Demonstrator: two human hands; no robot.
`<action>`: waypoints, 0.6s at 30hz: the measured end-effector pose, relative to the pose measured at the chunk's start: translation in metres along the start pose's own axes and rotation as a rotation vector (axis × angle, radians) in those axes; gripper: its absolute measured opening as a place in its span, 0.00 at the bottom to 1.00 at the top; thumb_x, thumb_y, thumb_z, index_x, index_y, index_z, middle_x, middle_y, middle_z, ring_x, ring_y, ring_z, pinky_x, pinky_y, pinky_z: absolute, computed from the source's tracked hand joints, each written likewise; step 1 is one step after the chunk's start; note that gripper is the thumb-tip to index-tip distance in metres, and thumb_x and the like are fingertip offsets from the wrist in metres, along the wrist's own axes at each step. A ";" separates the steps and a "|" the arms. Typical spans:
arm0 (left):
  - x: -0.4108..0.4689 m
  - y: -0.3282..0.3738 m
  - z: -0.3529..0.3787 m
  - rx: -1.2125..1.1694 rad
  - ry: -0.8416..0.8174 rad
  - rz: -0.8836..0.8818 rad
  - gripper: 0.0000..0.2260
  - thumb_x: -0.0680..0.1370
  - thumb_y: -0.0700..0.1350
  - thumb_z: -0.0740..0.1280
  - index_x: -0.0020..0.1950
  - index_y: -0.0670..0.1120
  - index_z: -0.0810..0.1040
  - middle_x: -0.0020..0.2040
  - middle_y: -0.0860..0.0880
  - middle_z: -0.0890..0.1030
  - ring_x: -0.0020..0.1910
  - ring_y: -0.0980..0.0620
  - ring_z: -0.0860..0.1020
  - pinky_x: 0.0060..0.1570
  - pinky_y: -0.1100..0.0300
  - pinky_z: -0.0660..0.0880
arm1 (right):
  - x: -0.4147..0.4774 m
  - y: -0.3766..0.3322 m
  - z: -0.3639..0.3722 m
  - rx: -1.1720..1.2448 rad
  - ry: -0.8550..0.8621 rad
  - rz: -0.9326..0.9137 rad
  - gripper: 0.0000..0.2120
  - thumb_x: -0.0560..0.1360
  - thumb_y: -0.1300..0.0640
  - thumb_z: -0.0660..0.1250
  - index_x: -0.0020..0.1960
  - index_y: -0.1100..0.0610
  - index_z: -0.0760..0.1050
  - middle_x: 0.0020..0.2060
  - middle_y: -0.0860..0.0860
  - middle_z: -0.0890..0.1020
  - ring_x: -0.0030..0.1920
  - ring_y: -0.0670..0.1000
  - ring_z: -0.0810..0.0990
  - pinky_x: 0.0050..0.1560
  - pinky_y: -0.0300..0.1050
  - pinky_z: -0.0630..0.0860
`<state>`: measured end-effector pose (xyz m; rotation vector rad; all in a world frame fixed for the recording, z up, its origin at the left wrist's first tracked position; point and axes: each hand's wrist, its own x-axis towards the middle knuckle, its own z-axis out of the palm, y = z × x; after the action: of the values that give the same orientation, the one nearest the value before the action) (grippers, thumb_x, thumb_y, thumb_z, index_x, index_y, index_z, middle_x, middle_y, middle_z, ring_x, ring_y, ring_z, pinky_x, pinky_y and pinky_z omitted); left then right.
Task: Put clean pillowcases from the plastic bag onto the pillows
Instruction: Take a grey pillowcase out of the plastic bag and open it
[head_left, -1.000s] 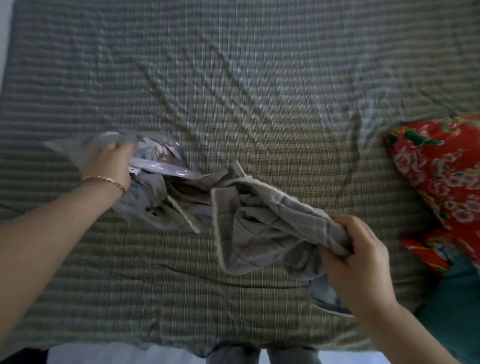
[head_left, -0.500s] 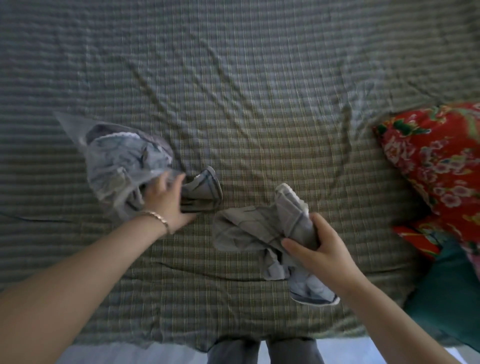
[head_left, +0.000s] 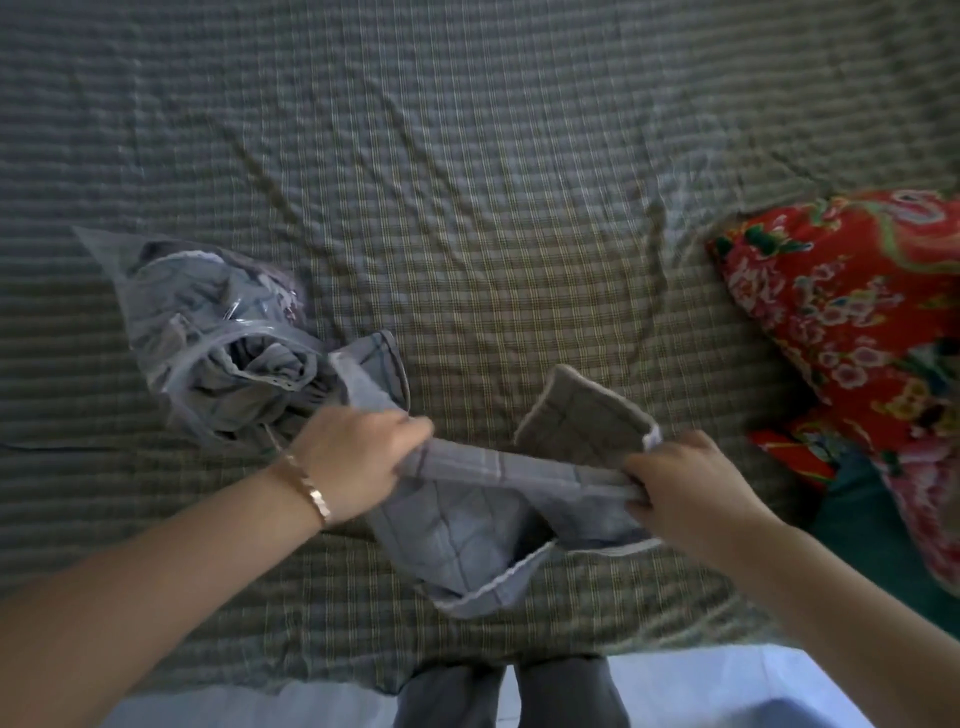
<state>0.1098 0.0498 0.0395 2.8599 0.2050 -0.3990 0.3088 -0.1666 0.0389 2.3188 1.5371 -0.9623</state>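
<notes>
A grey checked pillowcase (head_left: 483, 514) is stretched between both hands just above the bed. My left hand (head_left: 358, 462) grips its left end, fingers curled round the bunched cloth. My right hand (head_left: 680, 488) pinches its right edge beside an upturned corner. A clear plastic bag (head_left: 208, 332) lies to the left on the bed, with more grey cloth inside and spilling from its mouth. A red floral pillow (head_left: 852, 322) lies at the right edge of the bed.
The bed is covered by a wrinkled green plaid sheet (head_left: 467, 182). A dark green cushion (head_left: 883, 545) sits below the red pillow. The bed's near edge and a pale floor (head_left: 701, 686) show at the bottom, with my legs between.
My left hand let go of the bag and moved right to take the pillowcase's left end. The pillowcase, bunched in my right hand before, is now pulled out between both hands.
</notes>
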 end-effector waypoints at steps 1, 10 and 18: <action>-0.002 -0.006 0.001 0.011 0.007 -0.115 0.18 0.49 0.35 0.77 0.32 0.48 0.76 0.25 0.53 0.74 0.17 0.53 0.71 0.23 0.74 0.46 | 0.002 0.006 -0.003 -0.016 0.017 0.045 0.09 0.75 0.48 0.60 0.37 0.46 0.65 0.37 0.45 0.72 0.49 0.50 0.73 0.60 0.42 0.64; 0.023 -0.031 -0.010 -0.273 0.199 -0.836 0.09 0.71 0.37 0.64 0.47 0.42 0.81 0.52 0.45 0.77 0.50 0.41 0.76 0.46 0.51 0.73 | 0.017 0.032 -0.045 0.517 0.501 0.400 0.09 0.70 0.58 0.70 0.41 0.56 0.69 0.31 0.47 0.72 0.32 0.50 0.71 0.34 0.45 0.67; 0.054 -0.003 -0.018 -0.193 0.328 -1.023 0.27 0.69 0.44 0.71 0.64 0.40 0.65 0.65 0.38 0.64 0.63 0.39 0.64 0.61 0.46 0.64 | 0.008 0.011 -0.044 1.339 -0.058 0.402 0.13 0.72 0.51 0.70 0.51 0.60 0.79 0.40 0.55 0.85 0.42 0.54 0.84 0.45 0.46 0.80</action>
<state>0.1648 0.0634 0.0404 2.3816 1.6641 -0.0515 0.3380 -0.1436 0.0656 3.0316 0.2002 -2.3183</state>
